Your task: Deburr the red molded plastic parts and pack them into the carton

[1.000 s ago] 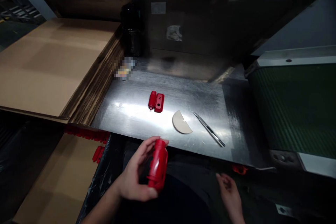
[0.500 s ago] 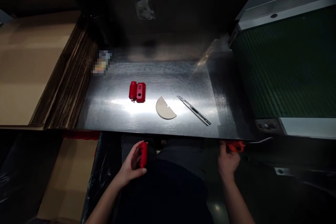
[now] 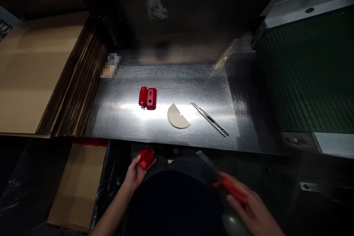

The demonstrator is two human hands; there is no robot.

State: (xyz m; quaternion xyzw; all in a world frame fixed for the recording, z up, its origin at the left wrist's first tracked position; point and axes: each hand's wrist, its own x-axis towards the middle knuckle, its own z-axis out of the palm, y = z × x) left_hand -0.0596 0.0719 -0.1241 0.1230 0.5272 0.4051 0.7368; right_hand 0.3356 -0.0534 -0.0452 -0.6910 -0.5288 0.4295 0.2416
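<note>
My left hand (image 3: pixel 135 172), below the front edge of the table, has its fingers wrapped round a red plastic part (image 3: pixel 146 158) with a dark round hole. My right hand (image 3: pixel 253 210) is closed on an orange-red handled tool (image 3: pixel 233 188). That tool has a long thin metal end pointing up and left, blurred by motion. On the metal table lie another red plastic part (image 3: pixel 147 98), a beige half-disc (image 3: pixel 177 117) with a small notch in its straight side, and a slim silver craft knife (image 3: pixel 210 119) with its blade towards the back.
Stacked cardboard sheets (image 3: pixel 41 73) stand left of the metal table (image 3: pixel 177 81). A green ribbed conveyor belt (image 3: pixel 312 70) lies to the right. Beneath the table edge at left is an open cardboard box (image 3: pixel 77 188) beside black plastic sheeting (image 3: pixel 101 184).
My right hand has come away from the table's right edge, down and towards me, swinging the tool's metal end leftward. My left hand has turned the red part so its holed face shows.
</note>
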